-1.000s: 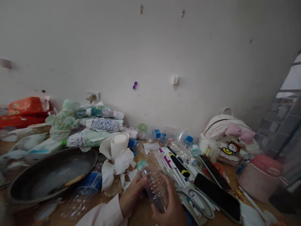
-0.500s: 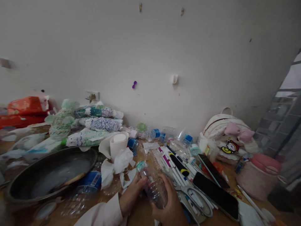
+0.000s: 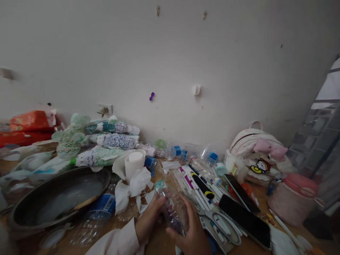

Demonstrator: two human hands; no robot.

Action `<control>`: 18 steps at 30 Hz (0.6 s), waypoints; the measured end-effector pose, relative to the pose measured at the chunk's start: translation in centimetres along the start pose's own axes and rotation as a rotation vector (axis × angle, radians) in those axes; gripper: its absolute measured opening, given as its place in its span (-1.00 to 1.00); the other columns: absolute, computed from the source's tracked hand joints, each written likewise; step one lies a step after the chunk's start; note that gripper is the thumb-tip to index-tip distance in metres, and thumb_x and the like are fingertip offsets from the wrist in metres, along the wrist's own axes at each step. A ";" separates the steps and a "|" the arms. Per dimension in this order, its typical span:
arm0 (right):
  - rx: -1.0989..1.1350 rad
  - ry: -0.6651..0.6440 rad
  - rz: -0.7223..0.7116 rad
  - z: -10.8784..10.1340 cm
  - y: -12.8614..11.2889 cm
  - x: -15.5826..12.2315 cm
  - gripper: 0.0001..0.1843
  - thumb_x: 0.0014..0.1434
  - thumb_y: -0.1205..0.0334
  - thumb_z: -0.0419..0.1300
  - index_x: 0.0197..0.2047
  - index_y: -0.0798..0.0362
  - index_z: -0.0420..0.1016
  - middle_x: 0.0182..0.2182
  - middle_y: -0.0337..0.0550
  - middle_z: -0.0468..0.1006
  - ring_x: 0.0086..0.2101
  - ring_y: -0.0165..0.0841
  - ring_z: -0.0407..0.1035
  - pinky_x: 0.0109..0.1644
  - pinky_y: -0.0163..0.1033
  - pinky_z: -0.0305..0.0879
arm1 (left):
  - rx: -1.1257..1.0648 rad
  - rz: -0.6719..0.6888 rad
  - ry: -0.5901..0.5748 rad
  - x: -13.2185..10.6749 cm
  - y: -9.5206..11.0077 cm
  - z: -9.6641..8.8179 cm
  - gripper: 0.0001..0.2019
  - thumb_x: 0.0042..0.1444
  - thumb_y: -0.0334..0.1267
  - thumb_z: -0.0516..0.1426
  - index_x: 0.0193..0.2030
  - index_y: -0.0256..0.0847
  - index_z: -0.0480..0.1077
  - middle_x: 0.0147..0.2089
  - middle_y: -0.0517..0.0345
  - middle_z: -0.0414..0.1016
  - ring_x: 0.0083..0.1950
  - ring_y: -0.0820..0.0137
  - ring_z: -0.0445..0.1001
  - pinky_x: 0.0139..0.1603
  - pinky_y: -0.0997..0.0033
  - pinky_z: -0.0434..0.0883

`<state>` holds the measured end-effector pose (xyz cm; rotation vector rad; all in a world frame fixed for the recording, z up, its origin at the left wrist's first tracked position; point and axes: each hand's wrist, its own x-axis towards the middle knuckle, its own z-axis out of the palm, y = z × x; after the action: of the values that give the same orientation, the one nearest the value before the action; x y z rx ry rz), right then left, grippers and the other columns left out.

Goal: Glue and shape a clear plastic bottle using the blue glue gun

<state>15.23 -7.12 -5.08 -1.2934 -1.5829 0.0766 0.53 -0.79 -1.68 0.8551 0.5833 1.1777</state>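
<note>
A clear ribbed plastic bottle (image 3: 172,207) with a pale teal cap lies tilted between both hands at the bottom centre. My left hand (image 3: 148,219), in a pale pink sleeve, grips its neck end near the cap. My right hand (image 3: 190,232) wraps round its lower body from the right, fingers curled over it. White tissue scraps (image 3: 132,186) lie just left of the bottle. Scissors (image 3: 221,223) and several markers (image 3: 198,186) lie just right of it.
A dark metal pan (image 3: 57,198) sits at left, with a blue-labelled bottle (image 3: 102,207) beside it. Paper-wrapped painted bottles (image 3: 106,145) are stacked behind, by a tissue roll (image 3: 134,161). Two phones (image 3: 245,217), a pink backpack (image 3: 257,152) and a pink container (image 3: 292,200) fill the right.
My right hand has shifted its hold, fingers now curled further over the bottle's body. The bottle stays about where it was.
</note>
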 end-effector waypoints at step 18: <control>0.011 0.049 -0.094 -0.7 -0.5 0.7 -0.12 -0.11 0.41 0.28 0.33 -0.08 0.30 0.19 -0.02 0.56 0.16 -0.02 0.50 0.28 0.05 0.42 | 0.064 0.030 0.030 -0.3 0.8 0.7 -0.41 -0.18 0.25 0.44 -0.10 -0.12 0.65 -0.04 -0.04 0.70 0.26 -0.12 0.50 0.43 -0.09 0.29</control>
<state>15.49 -7.15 -4.04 -1.2016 -1.5968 -0.0049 0.52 -1.15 -0.68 0.9041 0.6378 1.2062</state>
